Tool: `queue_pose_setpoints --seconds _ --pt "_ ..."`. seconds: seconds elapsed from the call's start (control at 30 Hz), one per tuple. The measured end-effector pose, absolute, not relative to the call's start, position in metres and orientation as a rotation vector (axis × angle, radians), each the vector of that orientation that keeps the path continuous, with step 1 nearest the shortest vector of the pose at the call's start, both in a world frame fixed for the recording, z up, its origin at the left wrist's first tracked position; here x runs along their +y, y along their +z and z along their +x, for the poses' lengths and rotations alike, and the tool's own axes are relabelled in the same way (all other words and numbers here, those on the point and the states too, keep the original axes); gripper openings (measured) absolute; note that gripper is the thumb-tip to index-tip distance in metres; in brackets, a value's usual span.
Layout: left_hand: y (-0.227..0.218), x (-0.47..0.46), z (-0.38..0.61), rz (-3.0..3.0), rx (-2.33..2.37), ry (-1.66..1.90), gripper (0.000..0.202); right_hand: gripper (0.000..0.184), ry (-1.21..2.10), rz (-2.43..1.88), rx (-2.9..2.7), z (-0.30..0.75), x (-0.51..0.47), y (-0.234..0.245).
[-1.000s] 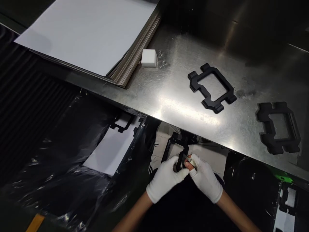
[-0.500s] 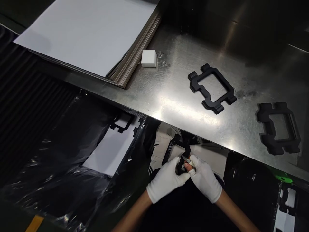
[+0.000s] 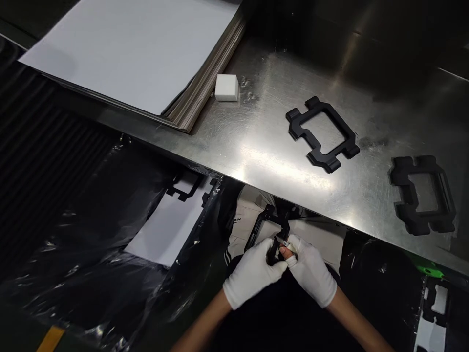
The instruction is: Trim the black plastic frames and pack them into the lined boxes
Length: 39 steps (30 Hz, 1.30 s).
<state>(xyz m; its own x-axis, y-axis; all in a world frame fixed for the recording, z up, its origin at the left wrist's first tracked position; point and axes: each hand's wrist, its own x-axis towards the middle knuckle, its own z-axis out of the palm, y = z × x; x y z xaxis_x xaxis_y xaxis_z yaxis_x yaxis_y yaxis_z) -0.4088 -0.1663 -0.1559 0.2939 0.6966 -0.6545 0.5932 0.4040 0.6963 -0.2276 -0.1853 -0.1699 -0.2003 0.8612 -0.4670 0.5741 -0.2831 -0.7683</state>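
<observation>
Over my lap, below the table's front edge, my left hand [image 3: 255,264] in a white glove is closed around the lower end of a black plastic frame [image 3: 258,226]. Close beside it is my right hand [image 3: 311,270], gloved too, with a bare thumb tip showing. It pinches a small knife blade [image 3: 282,242] whose metal edge lies against the frame. The blade's handle is hidden in the fingers. On the metal table [image 3: 256,156] lie a similar black frame [image 3: 346,128] and, farther right, another black frame [image 3: 403,193].
A thick stack of paper sheets [image 3: 139,54] covers the table's left end, with a white block [image 3: 226,88] beside it. At lower left, a black plastic-lined container [image 3: 91,234] holds white sheet [image 3: 164,227] and black frames. More frames [image 3: 436,318] and a green object [image 3: 431,271] are at lower right.
Almost nothing differs. The view has shifted very slightly; both hands, the frame and the blade keep nearly the same position.
</observation>
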Motion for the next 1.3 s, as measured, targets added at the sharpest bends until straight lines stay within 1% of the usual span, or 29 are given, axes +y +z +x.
queue_pose_setpoints --seconds 0.2,0.3,0.43,0.6,0.87,1.3 --pt "-0.1513 -0.1625 -0.4076 1.335 1.415 0.040 0.014 0.035 1.513 -1.745 -1.660 -0.2263 -0.1873 -0.1712" --pt "-0.1504 -0.1629 -0.4070 1.357 1.440 0.039 0.015 0.040 1.523 -1.696 -1.636 -0.2251 -0.1867 -0.1702" --pt "-0.1527 -0.1650 -0.4071 1.377 1.459 0.010 0.016 0.044 1.516 -1.651 -1.625 -0.2239 -0.1859 -0.1689" --pt "-0.1557 -0.1661 -0.4077 1.367 1.471 0.014 0.016 0.043 1.541 -1.628 -1.603 -0.2234 -0.1875 -0.1701" --pt "-0.1539 -0.1653 -0.4058 1.340 1.478 0.030 0.013 0.037 1.563 -1.715 -1.677 -0.2229 -0.1879 -0.1700" --pt "-0.1540 -0.1649 -0.4060 1.340 1.491 0.054 0.015 0.038 1.527 -1.719 -1.718 -0.2233 -0.1889 -0.1724"
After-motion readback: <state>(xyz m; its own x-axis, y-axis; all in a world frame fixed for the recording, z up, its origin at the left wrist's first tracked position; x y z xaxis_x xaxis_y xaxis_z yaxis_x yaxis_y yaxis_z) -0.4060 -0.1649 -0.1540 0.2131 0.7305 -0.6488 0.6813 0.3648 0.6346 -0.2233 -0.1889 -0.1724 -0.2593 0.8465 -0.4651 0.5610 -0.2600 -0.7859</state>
